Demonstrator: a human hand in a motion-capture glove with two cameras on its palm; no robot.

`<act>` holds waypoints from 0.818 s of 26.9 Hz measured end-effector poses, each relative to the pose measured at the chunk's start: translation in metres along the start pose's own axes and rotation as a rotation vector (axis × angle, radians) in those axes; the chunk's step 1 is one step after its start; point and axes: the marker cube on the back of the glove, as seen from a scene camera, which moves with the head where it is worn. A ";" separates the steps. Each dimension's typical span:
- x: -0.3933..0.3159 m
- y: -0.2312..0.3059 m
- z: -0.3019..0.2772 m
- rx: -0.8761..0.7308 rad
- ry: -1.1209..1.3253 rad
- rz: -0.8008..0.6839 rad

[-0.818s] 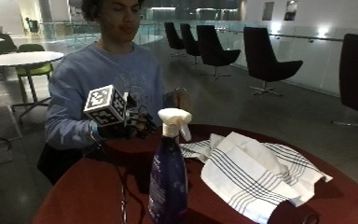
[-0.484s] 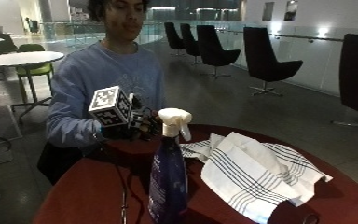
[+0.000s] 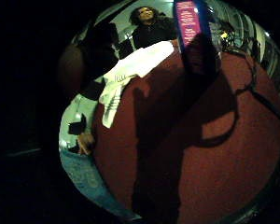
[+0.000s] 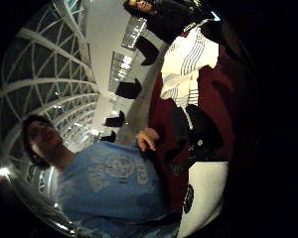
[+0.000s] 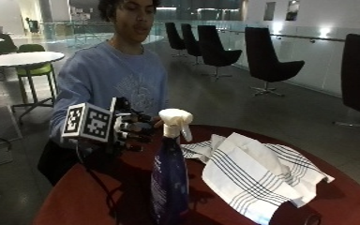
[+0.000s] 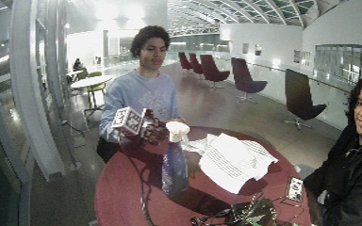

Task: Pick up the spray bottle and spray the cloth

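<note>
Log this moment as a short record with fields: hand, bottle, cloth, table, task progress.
hand: gloved right hand raised above the table, beside the bottle's white spray head, fingers relaxed, holding nothing
bottle: blue spray bottle upright on the table, not gripped
cloth: white striped cloth lying crumpled on the table beside the bottle, apart from it
table: round red table
other hand: bare hand resting at the table's edge near the person
task progress: bottle not yet picked up; no spraying yet

no readable text, bottle label (image 3: 188,21) illegible
</note>
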 end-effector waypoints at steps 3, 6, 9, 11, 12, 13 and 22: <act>0.012 -0.008 -0.019 0.103 -0.181 0.054; 0.021 -0.008 -0.030 0.180 -0.295 0.106; 0.033 -0.009 -0.033 0.225 -0.313 0.147; 0.041 -0.013 -0.033 0.238 -0.292 0.166; 0.044 -0.016 -0.032 0.241 -0.281 0.174; 0.048 -0.021 -0.032 0.246 -0.270 0.185; 0.084 -0.092 -0.031 0.365 -0.156 0.348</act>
